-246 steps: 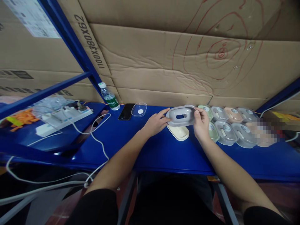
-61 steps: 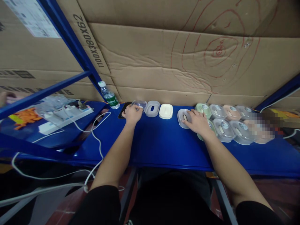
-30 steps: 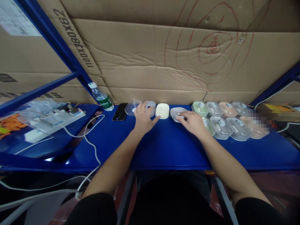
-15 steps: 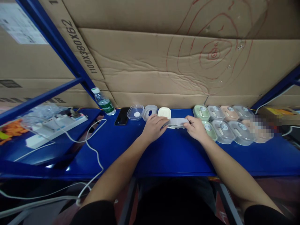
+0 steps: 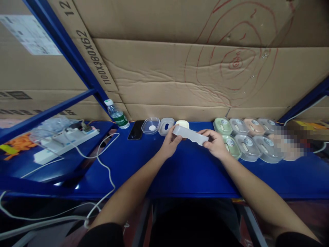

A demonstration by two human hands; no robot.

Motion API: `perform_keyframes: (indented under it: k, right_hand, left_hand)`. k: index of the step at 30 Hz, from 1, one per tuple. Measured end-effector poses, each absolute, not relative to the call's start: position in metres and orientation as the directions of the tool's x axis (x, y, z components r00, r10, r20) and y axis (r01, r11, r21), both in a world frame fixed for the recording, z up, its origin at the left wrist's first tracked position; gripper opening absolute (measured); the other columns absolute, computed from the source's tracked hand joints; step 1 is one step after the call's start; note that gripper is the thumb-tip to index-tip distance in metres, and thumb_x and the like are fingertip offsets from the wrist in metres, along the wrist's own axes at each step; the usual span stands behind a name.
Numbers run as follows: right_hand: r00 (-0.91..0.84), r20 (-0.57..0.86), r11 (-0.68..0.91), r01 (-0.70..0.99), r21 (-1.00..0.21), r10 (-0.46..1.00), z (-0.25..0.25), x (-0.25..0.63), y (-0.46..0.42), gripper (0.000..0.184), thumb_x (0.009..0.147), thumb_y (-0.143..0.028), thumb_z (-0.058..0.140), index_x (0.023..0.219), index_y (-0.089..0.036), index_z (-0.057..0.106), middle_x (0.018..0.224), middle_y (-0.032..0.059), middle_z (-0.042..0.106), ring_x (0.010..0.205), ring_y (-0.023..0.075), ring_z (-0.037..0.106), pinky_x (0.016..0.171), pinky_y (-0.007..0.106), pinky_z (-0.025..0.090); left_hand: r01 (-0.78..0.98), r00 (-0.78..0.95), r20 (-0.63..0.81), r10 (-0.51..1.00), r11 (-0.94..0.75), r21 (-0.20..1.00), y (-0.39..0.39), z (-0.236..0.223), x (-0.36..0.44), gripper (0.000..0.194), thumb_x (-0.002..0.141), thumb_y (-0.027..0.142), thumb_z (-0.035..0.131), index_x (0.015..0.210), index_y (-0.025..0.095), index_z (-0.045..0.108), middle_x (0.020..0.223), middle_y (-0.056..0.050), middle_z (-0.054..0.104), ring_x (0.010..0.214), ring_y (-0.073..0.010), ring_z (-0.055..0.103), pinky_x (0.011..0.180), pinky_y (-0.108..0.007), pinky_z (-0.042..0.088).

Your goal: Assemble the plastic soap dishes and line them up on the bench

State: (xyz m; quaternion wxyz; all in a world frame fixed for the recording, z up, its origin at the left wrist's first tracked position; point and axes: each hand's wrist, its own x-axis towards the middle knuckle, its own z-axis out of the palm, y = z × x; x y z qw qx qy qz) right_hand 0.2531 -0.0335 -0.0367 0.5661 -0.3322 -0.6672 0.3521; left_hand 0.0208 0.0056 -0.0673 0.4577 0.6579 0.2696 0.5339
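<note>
Between both hands is a pale grey plastic piece (image 5: 190, 134) with one wavy long edge, tilted so its right end is lower. My left hand (image 5: 171, 141) grips its left end, thumb below and fingers behind. At the other end, my right hand (image 5: 214, 143) pinches the corner between thumb and fingers. Behind the piece, partly covered by it, lies a cream-coloured part (image 5: 183, 124). Left of that sit a grey lid with an oval slot (image 5: 162, 131) and a clear shallow container (image 5: 147, 130) with a white disc in it.
Several lidded boxes (image 5: 246, 145) in green, grey and peach stand in two rows at right. A phone (image 5: 135, 130) and a water bottle (image 5: 118, 117) are at left, with a power strip (image 5: 64, 144) and white cables beyond. A cardboard wall (image 5: 154, 68) closes the back.
The grey piece has been tipped from nearly level, its left end now higher and its broad side showing. My left hand has turned thumb-up around its end. The view has shifted slightly.
</note>
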Motion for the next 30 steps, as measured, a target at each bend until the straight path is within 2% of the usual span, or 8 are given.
perform_keyframes:
  k: [2,5,11,16,18,21,25,30]
  right_hand:
    - [-0.178,0.584,0.603,0.081,-0.794,0.792,-0.039,0.25,-0.037,0.054,0.067,-0.07,0.085,0.086,-0.024,0.065,0.115,0.0106,0.072,0.107,0.0296,0.069,0.09,0.045,0.054]
    - [-0.277,0.637,0.692,0.213,-0.69,0.72,-0.042,0.248,-0.041,0.046,0.07,-0.055,0.09,0.097,-0.026,0.068,0.134,0.0114,0.064,0.124,0.0325,0.062,0.105,0.053,0.048]
    - [-0.373,0.581,0.68,0.24,-0.693,0.724,-0.043,0.246,-0.042,0.075,0.075,-0.046,0.088,0.142,-0.032,0.057,0.154,0.0136,0.047,0.141,0.0349,0.049,0.111,0.058,0.045]
    - [-0.274,0.631,0.68,0.148,-0.718,0.726,-0.045,0.245,-0.04,0.044,0.08,-0.043,0.084,0.121,-0.03,0.07,0.139,0.0096,0.063,0.131,0.031,0.058,0.108,0.053,0.048]
    - [-0.15,0.638,0.653,0.09,-0.752,0.755,-0.048,0.247,-0.037,0.032,0.081,-0.046,0.083,0.106,-0.029,0.073,0.129,0.0072,0.068,0.123,0.0289,0.064,0.105,0.05,0.051]
    - [0.072,0.552,0.555,-0.018,-0.832,0.831,-0.051,0.251,-0.028,0.036,0.082,-0.057,0.077,0.102,-0.028,0.07,0.115,0.0049,0.073,0.11,0.0273,0.069,0.098,0.048,0.055]
    - [0.174,0.388,0.412,-0.133,-0.902,0.905,-0.049,0.253,-0.02,0.05,0.088,-0.068,0.061,0.113,-0.026,0.067,0.114,0.0077,0.075,0.107,0.0292,0.07,0.086,0.046,0.06]
    - [0.145,0.308,0.327,-0.132,-0.936,0.94,-0.045,0.247,-0.02,0.061,0.088,-0.074,0.057,0.122,-0.025,0.066,0.117,0.0112,0.074,0.11,0.0302,0.069,0.081,0.044,0.062]
  left_hand:
    - [-0.311,0.326,0.43,0.842,-0.334,0.89,0.004,-0.071,0.027,0.078,0.084,0.072,0.067,0.141,0.023,0.047,0.135,-0.016,0.063,0.117,-0.0311,0.067,0.093,-0.046,0.058]
    - [-0.387,0.348,0.435,0.831,-0.295,0.873,-0.003,-0.071,0.032,0.082,0.076,0.063,0.082,0.139,0.023,0.047,0.136,-0.015,0.063,0.121,-0.0307,0.064,0.099,-0.046,0.054]
    - [-0.362,0.379,0.472,0.796,-0.342,0.867,-0.006,-0.068,0.03,0.093,0.072,0.052,0.089,0.147,0.028,0.041,0.142,-0.015,0.058,0.124,-0.032,0.062,0.1,-0.049,0.053]
    - [-0.322,0.346,0.487,0.802,-0.386,0.864,-0.004,-0.067,0.032,0.095,0.077,0.054,0.084,0.153,0.028,0.034,0.144,-0.016,0.055,0.125,-0.0321,0.06,0.104,-0.051,0.05]
    - [-0.239,0.329,0.467,0.821,-0.406,0.882,-0.005,-0.065,0.029,0.105,0.077,0.055,0.083,0.159,0.029,0.024,0.146,-0.017,0.053,0.123,-0.0318,0.061,0.103,-0.052,0.05]
    - [0.078,0.385,0.367,0.847,-0.425,0.902,-0.009,-0.06,0.023,0.12,0.073,0.057,0.084,0.165,0.026,0.014,0.145,-0.02,0.054,0.114,-0.0326,0.065,0.1,-0.053,0.052]
    - [0.528,0.506,0.232,0.831,-0.511,0.679,-0.018,-0.056,0.023,0.111,0.067,0.065,0.083,0.158,0.018,0.039,0.144,-0.024,0.057,0.122,-0.045,0.062,0.102,-0.061,0.047]
    - [0.698,0.54,0.233,0.809,-0.585,0.412,-0.023,-0.062,0.031,0.094,0.062,0.072,0.083,0.138,0.019,0.062,0.124,-0.021,0.07,0.117,-0.048,0.064,0.1,-0.061,0.045]
